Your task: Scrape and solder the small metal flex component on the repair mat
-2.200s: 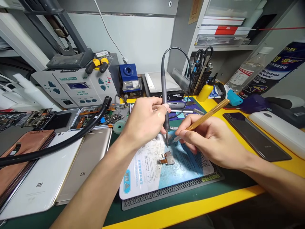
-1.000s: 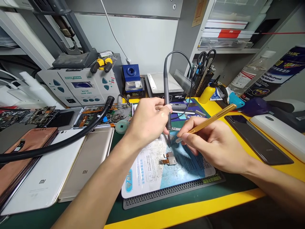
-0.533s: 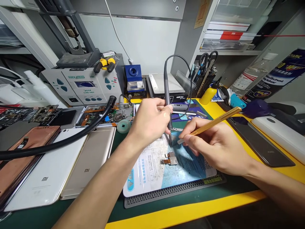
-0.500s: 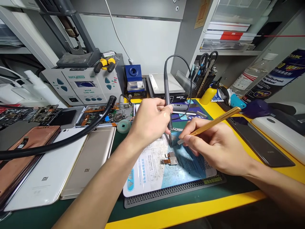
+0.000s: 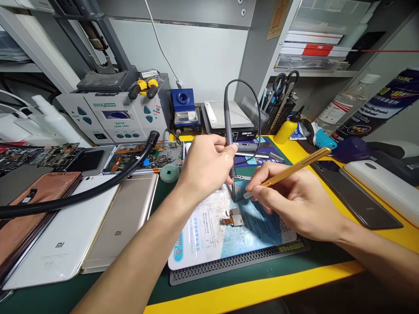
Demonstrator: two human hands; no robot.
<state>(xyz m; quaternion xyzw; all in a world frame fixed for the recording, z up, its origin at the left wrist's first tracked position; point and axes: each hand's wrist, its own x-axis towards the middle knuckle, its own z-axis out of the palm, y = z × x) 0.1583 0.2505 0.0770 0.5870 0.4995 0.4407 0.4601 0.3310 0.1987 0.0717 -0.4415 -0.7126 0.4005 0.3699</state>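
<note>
My left hand (image 5: 209,159) is closed around the grip of a soldering iron (image 5: 228,117), which stands nearly upright with its tip down over the printed white-and-blue sheet (image 5: 209,248). I cannot tell whether the tip touches the sheet. My right hand (image 5: 288,196) grips a slim gold pen-shaped tool (image 5: 294,168) at a slant, its short pale tip pointing left, close to the iron's tip but apart from it. Nearer me, a small silver camera module with a brown flex cable (image 5: 236,218) lies on the sheet, touched by neither hand.
Phones (image 5: 118,231) lie at the left under a black hose (image 5: 98,196) from the grey hot air station (image 5: 114,115). A tray of small parts (image 5: 163,152) sits behind my left arm. A dark phone (image 5: 356,192) and a yellow bottle (image 5: 286,130) are at the right.
The view has shifted very slightly. Both hands keep their holds in almost the same places, and the camera module has stayed put on the sheet.
</note>
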